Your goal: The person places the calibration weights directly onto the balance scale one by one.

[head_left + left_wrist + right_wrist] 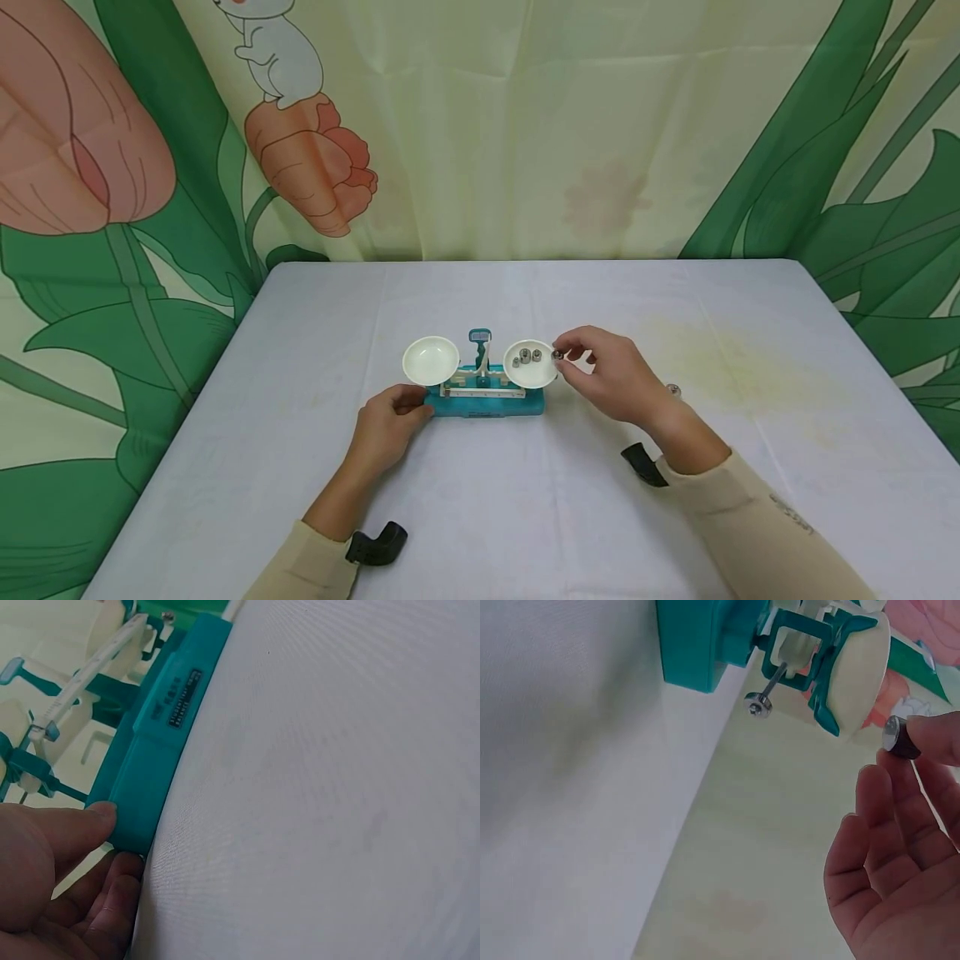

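Note:
A teal balance scale (487, 406) stands on the table with two white pans. The left pan (431, 361) is bare; the right pan (531, 377) holds three small metal weights (525, 355). My left hand (385, 427) grips the left end of the base, thumb on the teal edge (135, 817) in the left wrist view. My right hand (611, 379) pinches a small metal weight (557, 355) between thumb and fingertip at the right pan's rim. In the right wrist view this weight (900, 738) is held beside the pan (861, 671), the other fingers loosely bent.
Another small metal weight (673, 389) lies on the white-covered table (480, 500), just behind my right wrist. A printed curtain (480, 133) hangs behind the table's far edge. Black straps (377, 544) are on both wrists.

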A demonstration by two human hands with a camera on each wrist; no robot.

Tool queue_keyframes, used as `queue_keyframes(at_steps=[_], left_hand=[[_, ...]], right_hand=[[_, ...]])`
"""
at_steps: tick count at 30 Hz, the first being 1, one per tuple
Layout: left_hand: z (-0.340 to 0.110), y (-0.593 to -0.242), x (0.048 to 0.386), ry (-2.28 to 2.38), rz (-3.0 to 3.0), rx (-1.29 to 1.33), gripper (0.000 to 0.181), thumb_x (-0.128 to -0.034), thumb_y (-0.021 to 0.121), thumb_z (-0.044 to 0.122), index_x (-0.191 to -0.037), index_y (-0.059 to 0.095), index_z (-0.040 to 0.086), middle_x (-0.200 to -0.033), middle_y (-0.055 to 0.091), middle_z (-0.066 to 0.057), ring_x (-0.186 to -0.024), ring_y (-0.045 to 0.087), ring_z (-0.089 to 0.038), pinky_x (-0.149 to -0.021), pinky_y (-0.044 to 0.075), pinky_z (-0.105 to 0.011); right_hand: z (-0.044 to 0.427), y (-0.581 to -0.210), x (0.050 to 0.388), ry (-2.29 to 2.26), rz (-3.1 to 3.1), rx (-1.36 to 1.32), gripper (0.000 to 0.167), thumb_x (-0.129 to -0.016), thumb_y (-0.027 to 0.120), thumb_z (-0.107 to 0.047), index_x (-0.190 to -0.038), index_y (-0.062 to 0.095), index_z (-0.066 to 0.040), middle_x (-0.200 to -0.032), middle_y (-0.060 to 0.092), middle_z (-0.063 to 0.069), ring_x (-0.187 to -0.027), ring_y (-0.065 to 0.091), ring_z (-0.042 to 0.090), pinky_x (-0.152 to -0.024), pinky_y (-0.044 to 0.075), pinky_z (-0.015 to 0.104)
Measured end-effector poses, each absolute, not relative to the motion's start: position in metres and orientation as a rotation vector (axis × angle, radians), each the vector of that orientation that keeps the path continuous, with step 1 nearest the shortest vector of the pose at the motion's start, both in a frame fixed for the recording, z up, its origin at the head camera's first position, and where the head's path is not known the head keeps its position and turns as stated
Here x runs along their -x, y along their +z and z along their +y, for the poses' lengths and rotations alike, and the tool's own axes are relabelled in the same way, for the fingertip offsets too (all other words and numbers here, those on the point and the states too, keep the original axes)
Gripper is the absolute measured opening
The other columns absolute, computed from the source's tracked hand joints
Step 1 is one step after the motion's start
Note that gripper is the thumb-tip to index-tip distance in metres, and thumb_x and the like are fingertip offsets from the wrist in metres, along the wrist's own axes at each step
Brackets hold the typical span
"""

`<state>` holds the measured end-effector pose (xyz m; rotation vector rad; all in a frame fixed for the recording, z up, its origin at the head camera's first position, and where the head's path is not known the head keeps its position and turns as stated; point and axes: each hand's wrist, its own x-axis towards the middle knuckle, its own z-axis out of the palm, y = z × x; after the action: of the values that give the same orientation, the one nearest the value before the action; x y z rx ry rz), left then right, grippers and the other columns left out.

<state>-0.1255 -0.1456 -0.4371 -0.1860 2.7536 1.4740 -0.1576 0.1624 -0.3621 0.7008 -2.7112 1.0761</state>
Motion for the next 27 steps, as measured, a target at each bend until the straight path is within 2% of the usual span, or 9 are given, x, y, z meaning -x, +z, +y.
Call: queue_keyframes(at_steps=[11,27], left_hand=[[-0.146,-0.437,0.125,1.476,2.752,0.189,0.031,-0.0909,0.073,0.012,-0.119,0.068,0.001,-0.111,0.07,-0.011,-0.101,0.067,-0.025,-0.086,0.057,-0.04],[-0.146,-0.437,0.125,1.492,2.747,0.192,0.03,-0.0901,0.074,0.012,-0.118,0.068,0.001,-0.11,0.07,-0.011,-0.1,0.067,-0.025,-0.085,0.057,-0.039]], right_hand=[[0.143,-0.368,0.16,1.057,-2.756,-0.706,0.021,-0.092,0.07,-0.011,-0.112,0.068,-0.006,-0.106,0.068,0.004,-0.097,0.059,0.023,-0.079,0.052,0.042],[0.133,-0.369,0.161,1.059,-2.752,-0.704,0.019,-0.09,0.069,-0.009,-0.108,0.069,-0.005,-0.102,0.068,0.004,-0.094,0.056,0.023,-0.079,0.049,0.041]])
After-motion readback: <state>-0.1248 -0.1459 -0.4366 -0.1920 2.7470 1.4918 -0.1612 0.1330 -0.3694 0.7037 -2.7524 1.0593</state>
